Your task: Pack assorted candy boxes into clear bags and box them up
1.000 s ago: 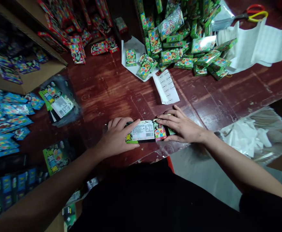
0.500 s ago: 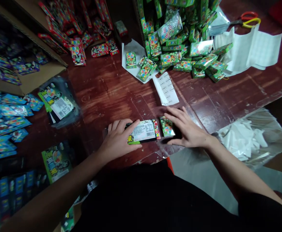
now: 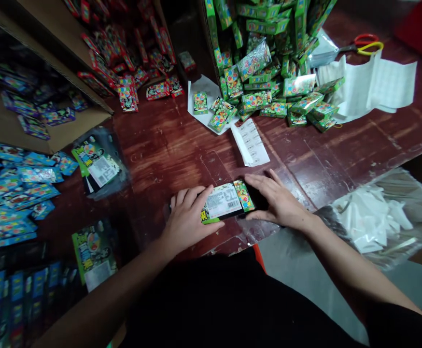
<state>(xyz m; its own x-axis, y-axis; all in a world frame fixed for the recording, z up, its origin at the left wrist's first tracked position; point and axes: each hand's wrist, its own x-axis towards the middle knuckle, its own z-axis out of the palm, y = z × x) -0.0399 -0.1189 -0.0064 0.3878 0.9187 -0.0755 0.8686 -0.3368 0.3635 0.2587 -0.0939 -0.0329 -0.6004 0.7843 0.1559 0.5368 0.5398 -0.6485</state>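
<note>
My left hand (image 3: 191, 220) grips a black-and-green printed card pack (image 3: 223, 200) with a white barcode label, thumb and fingers along its two long sides. At the pack's right end is a small green candy box (image 3: 245, 195), set crosswise against it. My right hand (image 3: 274, 199) holds that box by its two ends, between thumb and fingertips. The palm hides part of the space right of the box. What lies beneath the labelled card is hidden.
Green candy boxes (image 3: 256, 100) spill from a carton at the back, near a sticker sheet (image 3: 250, 142) and scissors (image 3: 366, 46). Red boxes (image 3: 127, 94), purple packs (image 3: 33, 126) and blue packs (image 3: 39, 174) lie left. A plastic bag of white scraps (image 3: 370, 217) is at right.
My right hand has brought the green candy box leftward against the pack's end, closing the gap and covering the red end. The whole view has shifted slightly.
</note>
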